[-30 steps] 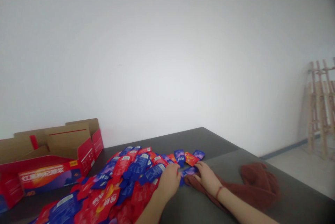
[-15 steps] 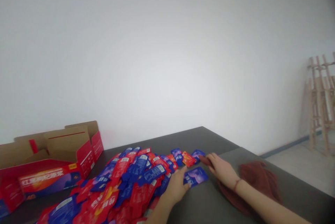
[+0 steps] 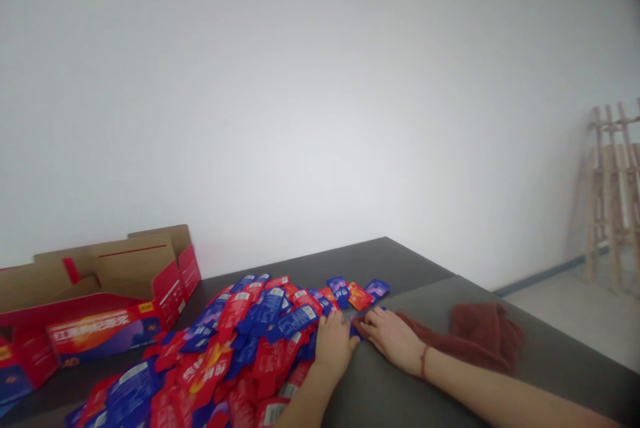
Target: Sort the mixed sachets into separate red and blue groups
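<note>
My left hand [image 3: 335,343] lies at the right edge of a heap of red and blue sachets [image 3: 270,308], fingers stretched over it and thumb apart. Close beside it, my right hand [image 3: 393,337] grips one end of a brown cloth [image 3: 485,335]. That end presses onto a blue sachet [image 3: 354,323], mostly hidden under my hand and the cloth. The rest of the cloth trails right across the table and bunches up. Just beyond my hands lie an orange sachet [image 3: 359,296] and a blue-purple sachet [image 3: 377,289].
An open red cardboard box [image 3: 110,331] with a brown inside stands at the left, against the white wall [image 3: 320,115]. The dark grey table [image 3: 395,395] has a raised seam or sheet edge at its right part. A wooden rack [image 3: 613,195] stands on the floor at far right.
My right hand has moved left with the cloth, onto the blue sachet that lay in plain view before. My left hand has shifted slightly forward over the heap's edge.
</note>
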Motion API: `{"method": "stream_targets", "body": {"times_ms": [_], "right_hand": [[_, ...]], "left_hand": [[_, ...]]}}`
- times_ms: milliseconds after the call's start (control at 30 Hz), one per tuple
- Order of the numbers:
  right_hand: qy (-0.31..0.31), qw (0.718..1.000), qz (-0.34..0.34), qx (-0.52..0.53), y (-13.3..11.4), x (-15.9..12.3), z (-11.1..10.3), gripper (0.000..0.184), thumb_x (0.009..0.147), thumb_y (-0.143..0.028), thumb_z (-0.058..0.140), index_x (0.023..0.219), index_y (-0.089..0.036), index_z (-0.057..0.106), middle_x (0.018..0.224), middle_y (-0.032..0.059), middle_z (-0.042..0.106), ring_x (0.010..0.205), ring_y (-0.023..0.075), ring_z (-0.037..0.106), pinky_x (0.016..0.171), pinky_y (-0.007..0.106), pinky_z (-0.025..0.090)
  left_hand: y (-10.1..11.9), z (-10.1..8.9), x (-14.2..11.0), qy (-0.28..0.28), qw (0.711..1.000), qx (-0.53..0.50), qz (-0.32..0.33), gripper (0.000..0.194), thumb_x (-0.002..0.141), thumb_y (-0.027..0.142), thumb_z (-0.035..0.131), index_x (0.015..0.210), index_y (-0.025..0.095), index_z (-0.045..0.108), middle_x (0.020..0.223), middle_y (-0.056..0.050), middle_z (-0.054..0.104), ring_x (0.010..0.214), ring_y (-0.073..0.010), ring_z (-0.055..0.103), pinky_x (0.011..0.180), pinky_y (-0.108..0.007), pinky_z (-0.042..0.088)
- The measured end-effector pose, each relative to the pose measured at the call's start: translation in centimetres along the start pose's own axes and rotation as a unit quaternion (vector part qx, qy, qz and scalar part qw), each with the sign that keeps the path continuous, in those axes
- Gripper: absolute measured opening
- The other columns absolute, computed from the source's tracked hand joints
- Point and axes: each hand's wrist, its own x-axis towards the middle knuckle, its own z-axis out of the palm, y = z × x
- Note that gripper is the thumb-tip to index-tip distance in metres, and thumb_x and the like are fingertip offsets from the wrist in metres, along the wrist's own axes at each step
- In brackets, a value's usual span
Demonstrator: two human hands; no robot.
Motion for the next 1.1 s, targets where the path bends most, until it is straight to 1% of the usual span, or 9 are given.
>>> {"method": "stream_targets", "body": {"times_ms": [100, 200, 367, 467, 567, 700, 833, 967, 1100], "right_hand": [[-0.009, 0.995, 0.094, -0.035, 1.2, -0.5, -0.3, 0.027, 0.091, -0.015, 0.041, 0.101, -0.017, 0.066, 0.098, 0.0098, 0.063, 0.091, 0.0246, 0.054, 0.075, 0.035, 0.043], [-0.019, 0.987, 0.156, -0.038, 0.9, 1.3, -0.1, 0.030, 0.089, -0.009, 0.039, 0.102, -0.013, 0.066, 0.102, 0.0142, 0.062, 0.094, 0.0263, 0.055, 0.074, 0.035, 0.044], [-0.030, 0.994, 0.103, -0.004, -1.5, 4.5, 0.4, 0.030, 0.089, -0.012, 0.041, 0.101, -0.017, 0.068, 0.102, 0.0102, 0.064, 0.096, 0.0233, 0.056, 0.078, 0.031, 0.044], [-0.035, 0.997, 0.069, 0.009, -1.9, 3.7, 0.1, 0.027, 0.089, -0.016, 0.044, 0.095, -0.018, 0.070, 0.099, 0.0093, 0.065, 0.094, 0.0231, 0.056, 0.079, 0.031, 0.044], [-0.038, 0.997, 0.059, 0.014, -0.9, 1.4, -0.7, 0.026, 0.088, -0.019, 0.044, 0.088, -0.019, 0.070, 0.092, 0.0084, 0.064, 0.088, 0.0225, 0.057, 0.076, 0.031, 0.045], [-0.031, 0.987, 0.155, -0.013, 1.7, -0.5, -1.7, 0.028, 0.087, -0.015, 0.042, 0.089, -0.016, 0.070, 0.095, 0.0122, 0.063, 0.090, 0.0248, 0.058, 0.076, 0.032, 0.046], [-0.036, 0.973, 0.224, -0.029, 3.3, 0.4, -1.9, 0.032, 0.087, -0.012, 0.038, 0.096, -0.013, 0.069, 0.098, 0.0148, 0.062, 0.091, 0.0252, 0.059, 0.078, 0.033, 0.046], [-0.042, 0.983, 0.180, -0.013, 1.7, 1.2, -1.3, 0.033, 0.085, -0.010, 0.041, 0.103, -0.016, 0.068, 0.106, 0.0135, 0.062, 0.097, 0.0251, 0.057, 0.077, 0.031, 0.047], [-0.035, 0.995, 0.091, 0.019, -0.8, -0.5, -1.0, 0.036, 0.086, -0.009, 0.041, 0.109, -0.020, 0.066, 0.102, 0.0093, 0.063, 0.094, 0.0227, 0.058, 0.078, 0.030, 0.047]], "left_hand": [[1.0, 0.5, 0.3, 0.001, 1.000, 0.023, 0.011, 0.032, 0.086, 0.026, 0.050, 0.111, 0.013, 0.065, 0.111, -0.015, 0.060, 0.110, -0.0315, 0.047, 0.096, -0.046, 0.032], [1.6, 1.0, 0.4, 0.003, 0.999, 0.038, 0.014, 0.035, 0.086, 0.014, 0.042, 0.112, 0.011, 0.065, 0.111, -0.017, 0.061, 0.111, -0.0315, 0.047, 0.097, -0.046, 0.031], [1.4, 0.9, 0.2, 0.009, 0.999, 0.040, 0.021, 0.044, 0.086, 0.008, 0.035, 0.120, 0.014, 0.061, 0.120, -0.016, 0.058, 0.115, -0.0313, 0.044, 0.098, -0.048, 0.029], [1.0, 0.6, 0.3, 0.010, 0.999, 0.036, 0.026, 0.042, 0.087, 0.010, 0.034, 0.117, 0.014, 0.063, 0.118, -0.016, 0.059, 0.117, -0.0321, 0.042, 0.097, -0.049, 0.029], [0.7, 0.3, 0.4, 0.009, 0.999, 0.032, 0.032, 0.041, 0.088, 0.010, 0.032, 0.109, 0.015, 0.067, 0.109, -0.015, 0.063, 0.115, -0.0318, 0.043, 0.097, -0.048, 0.029], [0.4, 0.0, 0.5, 0.011, 0.999, 0.025, 0.042, 0.039, 0.088, 0.011, 0.033, 0.101, 0.015, 0.070, 0.100, -0.014, 0.064, 0.111, -0.0299, 0.045, 0.097, -0.046, 0.029], [0.3, -0.2, 0.4, 0.021, 0.999, 0.016, 0.038, 0.032, 0.087, 0.022, 0.042, 0.099, 0.015, 0.070, 0.104, -0.014, 0.063, 0.110, -0.0312, 0.045, 0.096, -0.047, 0.030], [0.2, 0.0, 0.3, 0.026, 0.999, 0.014, 0.025, 0.033, 0.088, 0.021, 0.041, 0.105, 0.015, 0.068, 0.111, -0.014, 0.060, 0.111, -0.0307, 0.045, 0.095, -0.047, 0.032], [-0.2, 0.5, 0.3, 0.026, 0.999, 0.017, 0.018, 0.033, 0.089, 0.019, 0.043, 0.113, 0.021, 0.065, 0.111, -0.011, 0.060, 0.112, -0.0299, 0.046, 0.095, -0.046, 0.034]]}}
